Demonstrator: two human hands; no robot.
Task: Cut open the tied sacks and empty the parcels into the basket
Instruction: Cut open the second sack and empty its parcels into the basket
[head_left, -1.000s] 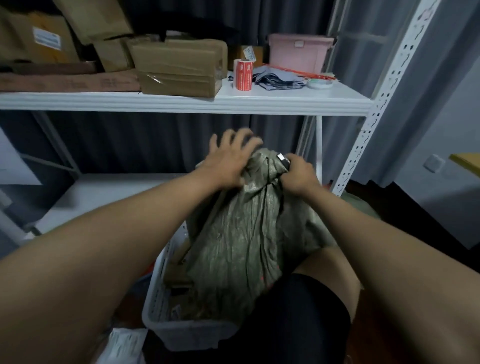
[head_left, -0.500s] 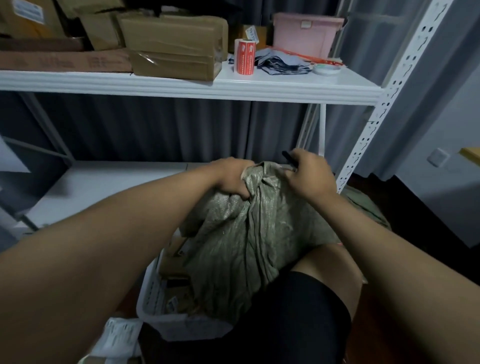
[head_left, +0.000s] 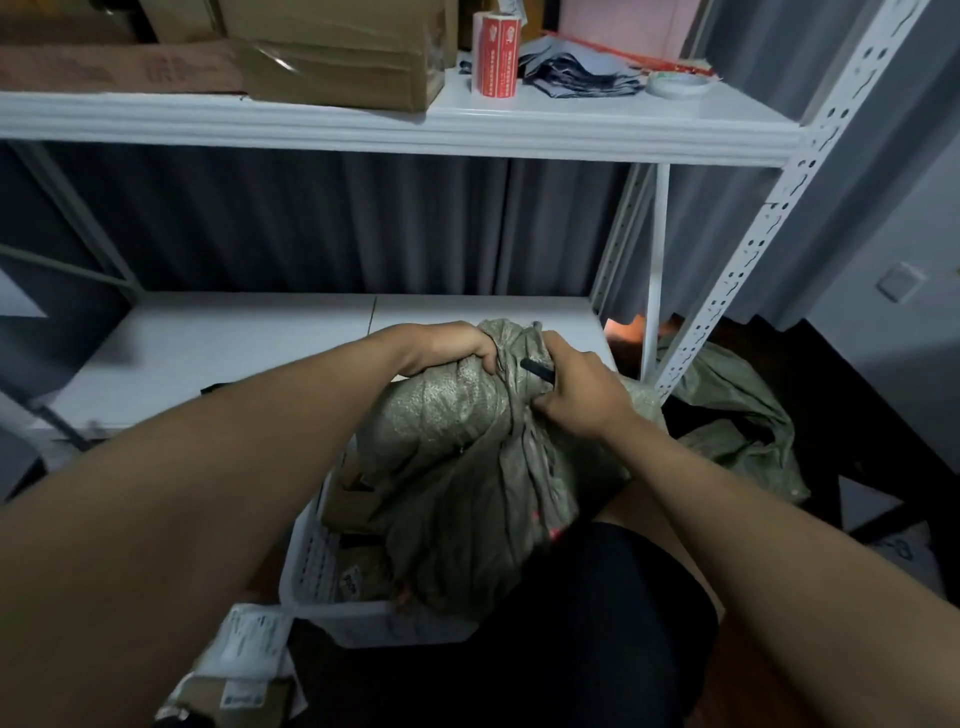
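- Olive-green woven plastic sack (head_left: 467, 467) stands upright in front of us, its lower end inside the white perforated plastic basket (head_left: 317, 566) and its bunched neck pointing up and slightly away from us.
- Our left hand (head_left: 457, 345) reaches in from the left, forearm stretched forward, fingers curled over the top of the sack and clenched on the gathered fabric just left of the neck.
- Our right hand (head_left: 576, 395) comes in from the right, knuckles up, fingers wrapped round a small black cutting tool (head_left: 537, 370) whose tip lies against the neck of the sack.
- Both hands sit close together at the sack's top, the neck between them.
- Brown cardboard parcels (head_left: 348, 499) show in the basket beside the sack.
- We see a second, crumpled green sack (head_left: 737, 415) on the floor to the right, behind the white metal shelf post (head_left: 769, 208).
- On the upper white shelf (head_left: 467, 130) sit brown cardboard boxes (head_left: 337, 57) and a red label roll (head_left: 496, 54).
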